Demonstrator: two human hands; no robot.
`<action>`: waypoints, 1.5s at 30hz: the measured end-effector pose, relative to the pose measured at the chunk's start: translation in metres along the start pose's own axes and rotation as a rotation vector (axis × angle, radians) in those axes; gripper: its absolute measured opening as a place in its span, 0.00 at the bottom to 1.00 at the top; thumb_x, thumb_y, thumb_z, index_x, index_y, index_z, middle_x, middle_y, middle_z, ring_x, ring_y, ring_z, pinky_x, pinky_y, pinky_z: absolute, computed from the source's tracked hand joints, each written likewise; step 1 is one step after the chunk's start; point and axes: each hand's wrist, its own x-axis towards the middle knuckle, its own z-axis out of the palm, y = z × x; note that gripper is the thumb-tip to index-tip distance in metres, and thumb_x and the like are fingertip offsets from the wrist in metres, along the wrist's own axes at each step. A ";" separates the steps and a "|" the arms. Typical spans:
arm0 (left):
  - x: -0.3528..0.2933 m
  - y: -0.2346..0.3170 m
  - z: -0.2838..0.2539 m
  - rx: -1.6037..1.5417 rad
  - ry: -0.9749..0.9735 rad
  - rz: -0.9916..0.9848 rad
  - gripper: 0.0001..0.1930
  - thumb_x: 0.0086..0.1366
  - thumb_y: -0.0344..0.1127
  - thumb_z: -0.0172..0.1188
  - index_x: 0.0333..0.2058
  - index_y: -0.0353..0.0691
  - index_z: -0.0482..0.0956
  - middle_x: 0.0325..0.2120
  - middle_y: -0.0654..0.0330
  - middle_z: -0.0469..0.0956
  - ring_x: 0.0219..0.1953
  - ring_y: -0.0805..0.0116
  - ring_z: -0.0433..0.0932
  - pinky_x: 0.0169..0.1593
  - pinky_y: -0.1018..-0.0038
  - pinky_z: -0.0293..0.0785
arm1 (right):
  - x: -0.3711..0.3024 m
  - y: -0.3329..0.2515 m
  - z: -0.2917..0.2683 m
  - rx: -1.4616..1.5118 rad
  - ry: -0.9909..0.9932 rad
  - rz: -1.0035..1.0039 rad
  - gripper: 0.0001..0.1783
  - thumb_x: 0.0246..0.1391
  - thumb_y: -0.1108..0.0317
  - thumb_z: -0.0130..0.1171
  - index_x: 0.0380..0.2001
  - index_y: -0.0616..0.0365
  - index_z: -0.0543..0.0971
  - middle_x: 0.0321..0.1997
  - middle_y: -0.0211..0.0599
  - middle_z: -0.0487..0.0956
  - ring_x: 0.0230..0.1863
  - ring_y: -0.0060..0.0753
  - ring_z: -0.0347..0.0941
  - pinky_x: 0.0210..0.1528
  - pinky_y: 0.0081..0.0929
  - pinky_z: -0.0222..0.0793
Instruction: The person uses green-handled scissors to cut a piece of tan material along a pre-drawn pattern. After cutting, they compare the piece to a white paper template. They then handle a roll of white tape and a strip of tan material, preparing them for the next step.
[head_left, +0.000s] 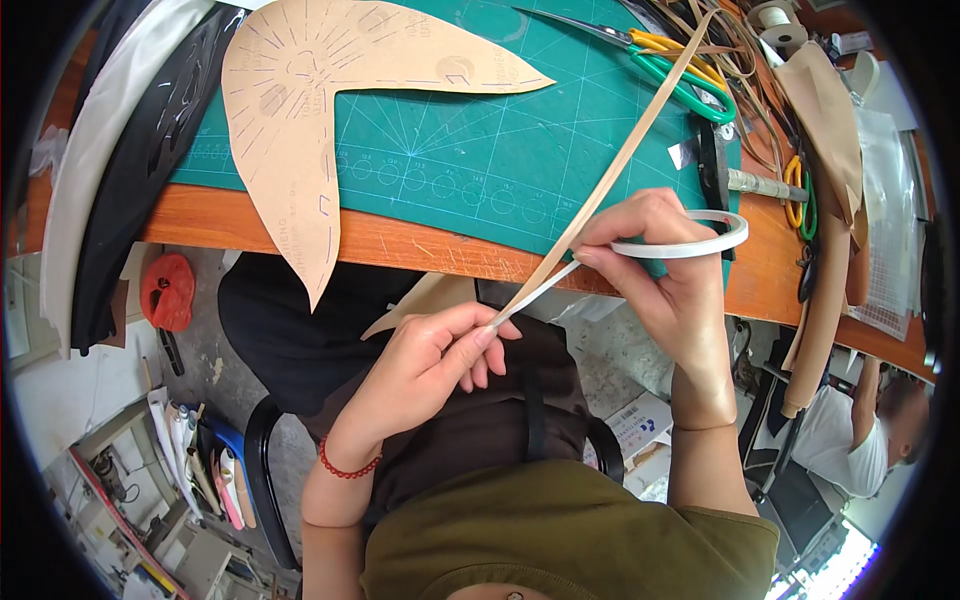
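A long, narrow beige strip (625,165) runs from the far right of the table down to my left hand (430,365). There, thumb and forefinger pinch its near end together with the end of a thin white tape (540,292). My right hand (655,260) is closed, with the tape running between its thumb and forefinger beside the strip. The white tape roll (735,238) hangs around its fingers, which partly hide the ring. Both hands are just in front of the table's near edge, above my lap.
A green cutting mat (440,160) covers much of the wooden table (220,213). A curved beige panel (290,110) overhangs its front edge. Scissors (690,85), a hammer (755,184) and tangled strips (735,50) lie at right. Rolled black material (150,170) hangs at left; a person (850,430) sits at lower right.
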 end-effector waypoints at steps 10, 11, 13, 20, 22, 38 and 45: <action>-0.007 -0.009 -0.001 -0.044 0.016 0.001 0.11 0.71 0.32 0.45 0.43 0.35 0.76 0.19 0.67 0.71 0.25 0.81 0.67 0.31 0.82 0.63 | 0.009 0.007 0.003 -0.166 -0.058 -0.068 0.09 0.41 0.69 0.69 0.23 0.53 0.76 0.22 0.27 0.74 0.29 0.32 0.71 0.42 0.30 0.60; -0.007 -0.010 0.000 -0.048 0.022 0.006 0.11 0.71 0.32 0.45 0.43 0.35 0.76 0.19 0.66 0.71 0.25 0.81 0.67 0.31 0.82 0.63 | 0.009 0.007 0.003 -0.174 -0.059 -0.068 0.09 0.41 0.69 0.69 0.23 0.53 0.76 0.22 0.27 0.74 0.29 0.32 0.71 0.43 0.30 0.60; -0.007 -0.011 0.000 -0.057 0.032 0.015 0.11 0.71 0.32 0.45 0.43 0.35 0.76 0.19 0.66 0.71 0.24 0.81 0.67 0.30 0.82 0.63 | 0.008 0.009 0.003 -0.168 -0.054 -0.078 0.10 0.41 0.69 0.69 0.23 0.52 0.76 0.22 0.27 0.74 0.30 0.32 0.71 0.43 0.30 0.60; -0.007 -0.012 0.000 -0.029 0.045 0.009 0.11 0.71 0.32 0.46 0.43 0.34 0.76 0.19 0.66 0.71 0.23 0.81 0.67 0.30 0.82 0.63 | 0.008 0.011 0.005 -0.221 -0.059 -0.178 0.10 0.41 0.70 0.68 0.24 0.52 0.74 0.24 0.28 0.73 0.30 0.33 0.71 0.45 0.33 0.62; -0.008 -0.010 -0.003 0.006 0.040 -0.001 0.11 0.71 0.33 0.46 0.43 0.34 0.76 0.20 0.65 0.74 0.24 0.81 0.68 0.30 0.81 0.65 | 0.009 0.007 0.006 -0.317 -0.055 -0.215 0.10 0.40 0.70 0.67 0.25 0.52 0.74 0.24 0.28 0.73 0.30 0.34 0.71 0.46 0.35 0.63; -0.008 0.005 0.006 -0.074 0.012 0.008 0.15 0.73 0.36 0.44 0.49 0.35 0.74 0.20 0.67 0.73 0.23 0.83 0.65 0.30 0.83 0.61 | 0.003 -0.016 0.006 0.211 -0.081 0.027 0.09 0.44 0.75 0.66 0.30 0.56 0.76 0.31 0.33 0.78 0.37 0.34 0.74 0.46 0.31 0.63; -0.007 -0.005 0.008 -0.149 -0.038 0.009 0.17 0.73 0.37 0.43 0.53 0.35 0.72 0.20 0.68 0.72 0.20 0.86 0.61 0.25 0.86 0.56 | 0.009 0.002 0.006 0.074 -0.014 0.008 0.08 0.43 0.79 0.65 0.27 0.58 0.76 0.27 0.32 0.77 0.32 0.35 0.72 0.39 0.29 0.64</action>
